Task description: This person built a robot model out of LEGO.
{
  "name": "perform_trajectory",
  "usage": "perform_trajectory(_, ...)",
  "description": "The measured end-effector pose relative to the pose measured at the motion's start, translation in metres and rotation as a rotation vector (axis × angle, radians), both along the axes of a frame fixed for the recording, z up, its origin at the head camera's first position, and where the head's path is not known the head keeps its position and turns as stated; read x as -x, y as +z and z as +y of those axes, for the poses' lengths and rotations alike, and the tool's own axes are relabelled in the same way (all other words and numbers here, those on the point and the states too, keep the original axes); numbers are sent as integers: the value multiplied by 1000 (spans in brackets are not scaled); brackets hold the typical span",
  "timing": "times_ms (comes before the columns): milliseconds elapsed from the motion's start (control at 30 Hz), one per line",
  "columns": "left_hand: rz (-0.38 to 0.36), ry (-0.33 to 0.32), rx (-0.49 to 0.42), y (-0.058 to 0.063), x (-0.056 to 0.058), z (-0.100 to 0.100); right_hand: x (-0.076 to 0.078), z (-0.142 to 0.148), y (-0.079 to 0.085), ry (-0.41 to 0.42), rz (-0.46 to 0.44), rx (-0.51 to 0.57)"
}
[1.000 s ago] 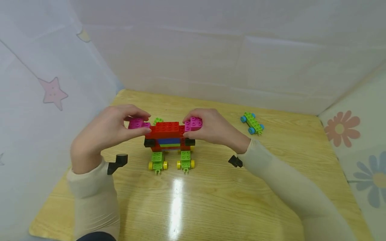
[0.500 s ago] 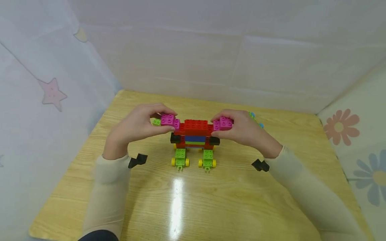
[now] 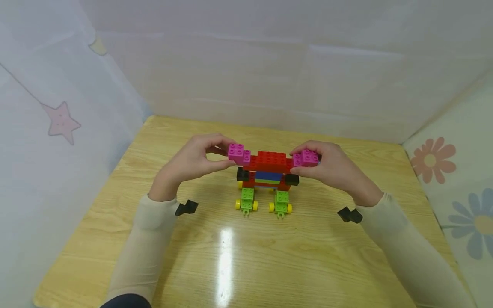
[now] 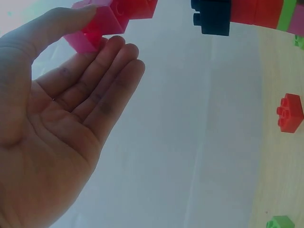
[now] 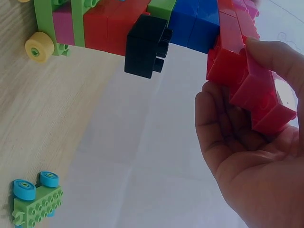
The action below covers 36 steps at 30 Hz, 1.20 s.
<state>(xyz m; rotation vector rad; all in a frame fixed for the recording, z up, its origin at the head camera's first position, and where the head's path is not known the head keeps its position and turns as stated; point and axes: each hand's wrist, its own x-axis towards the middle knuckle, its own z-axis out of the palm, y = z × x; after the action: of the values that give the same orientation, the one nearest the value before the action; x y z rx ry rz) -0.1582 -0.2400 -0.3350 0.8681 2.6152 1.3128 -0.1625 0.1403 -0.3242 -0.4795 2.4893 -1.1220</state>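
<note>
A toy building-brick structure (image 3: 267, 177) stands upright on green wheeled bases (image 3: 282, 201) with yellow wheels. Red, blue and green bricks are stacked in its middle, with a black brick (image 5: 145, 47) jutting out at each side. Stepped pink bricks form both upper ends. At the left end, my left hand (image 3: 192, 160) holds the pink brick (image 4: 102, 23) between thumb and fingers. My right hand (image 3: 335, 169) grips the pink brick (image 5: 256, 90) at the other end, with the thumb along one face and the fingers curled behind.
A green wheeled base with blue wheels (image 5: 38, 204) lies apart in the right wrist view. The left wrist view shows a loose red brick (image 4: 289, 113) and a green brick (image 4: 281, 222). A pale sheet (image 3: 250, 77) hangs behind the wooden table (image 3: 262, 265).
Both hands and the brick structure have moved right across the table together. The right hand now hides the blue-wheeled base in the head view.
</note>
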Motion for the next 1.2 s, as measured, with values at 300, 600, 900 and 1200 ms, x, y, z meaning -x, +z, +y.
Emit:
perform_trajectory(300, -173, 128, 55, -31, 22, -42, -1, 11, 5, -24, -8, -42)
perform_trajectory(600, -259, 253, 130, -83, 51, -94, -4, 34, 3, -59, -11, -67)
perform_trajectory(900, -214, 215, 240, -100, 65, -64, -7, 39, 2, -81, -4, -82)
perform_trajectory(1200, -199, 147, 328, -112, 71, -21, -6, 40, 0, -81, 1, -64)
